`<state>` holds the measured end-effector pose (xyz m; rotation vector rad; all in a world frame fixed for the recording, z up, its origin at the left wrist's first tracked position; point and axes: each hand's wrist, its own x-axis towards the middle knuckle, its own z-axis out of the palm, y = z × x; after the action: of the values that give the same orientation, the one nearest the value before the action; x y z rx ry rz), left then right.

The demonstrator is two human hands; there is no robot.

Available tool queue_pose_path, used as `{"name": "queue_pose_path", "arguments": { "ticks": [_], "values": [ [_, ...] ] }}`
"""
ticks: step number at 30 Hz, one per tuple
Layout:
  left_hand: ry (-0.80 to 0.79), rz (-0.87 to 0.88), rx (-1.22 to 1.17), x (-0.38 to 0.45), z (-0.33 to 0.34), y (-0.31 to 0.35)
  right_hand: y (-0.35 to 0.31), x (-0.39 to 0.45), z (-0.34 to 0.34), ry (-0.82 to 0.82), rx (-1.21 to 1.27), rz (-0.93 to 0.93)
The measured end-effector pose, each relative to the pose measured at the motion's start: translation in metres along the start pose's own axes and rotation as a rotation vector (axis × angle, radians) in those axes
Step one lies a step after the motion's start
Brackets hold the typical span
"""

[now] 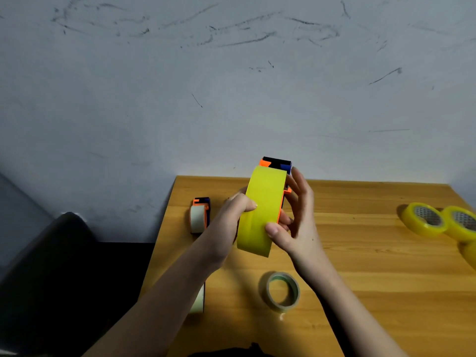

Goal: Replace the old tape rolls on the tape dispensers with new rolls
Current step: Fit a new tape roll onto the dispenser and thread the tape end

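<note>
A full yellow tape roll (261,212) sits in an orange, black and blue dispenser (277,163), held up above the wooden table (360,266). My left hand (231,217) grips the roll's left side with curled fingers. My right hand (293,217) holds the right side, thumb pressed on the roll's face and fingers behind the dispenser. A second dispenser (200,215) with a pale, thin roll lies at the table's left edge. A nearly used-up roll (282,292) lies flat in front of me.
Two full yellow rolls (425,219) (462,222) lie at the table's right, with a third partly cut off by the frame edge. Another pale object (198,300) shows under my left forearm. A dark chair (59,253) stands left of the table; a scuffed wall is behind.
</note>
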<state>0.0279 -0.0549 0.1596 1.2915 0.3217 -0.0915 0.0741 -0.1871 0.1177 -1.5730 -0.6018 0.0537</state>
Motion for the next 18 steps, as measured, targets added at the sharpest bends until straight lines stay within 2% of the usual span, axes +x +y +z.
{"name": "queue_pose_path", "arguments": {
  "ticks": [6, 10, 18],
  "values": [
    [0.060, 0.050, 0.050, 0.0018, 0.0014, -0.0010, 0.0001, -0.0002, 0.0014, 0.012, -0.056, -0.036],
    [0.027, 0.122, 0.050, 0.0047, 0.0006, -0.0048, -0.0008, 0.0010, 0.0009, 0.007, -0.082, -0.070],
    [0.069, 0.158, 0.092, 0.0048, 0.0067, -0.0056, 0.0036, 0.0006, 0.0033, 0.017, -0.050, -0.053]
  ]
}}
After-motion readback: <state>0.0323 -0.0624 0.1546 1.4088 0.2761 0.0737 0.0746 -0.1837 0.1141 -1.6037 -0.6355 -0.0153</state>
